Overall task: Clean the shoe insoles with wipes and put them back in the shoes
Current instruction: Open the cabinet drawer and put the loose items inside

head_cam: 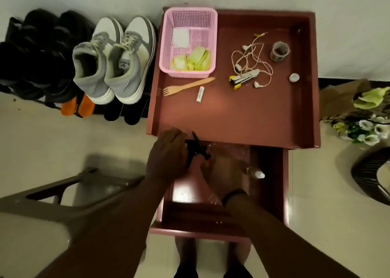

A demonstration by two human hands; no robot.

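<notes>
The left hand (168,151) curled around a small black, angular object (195,149) at the glossy maroon cabinet's (253,113) open drawer; what it was could not be told. The right hand (221,166), touching it, was blurred, its grip unclear. Far beyond the left hand stood grey-and-white mesh sneakers (114,60); ahead, a pink perforated plastic basket (187,41) held white and crumpled yellow-green wipes (192,59).

Home entryway: shoe row (109,60), cabinet (232,113).
</notes>
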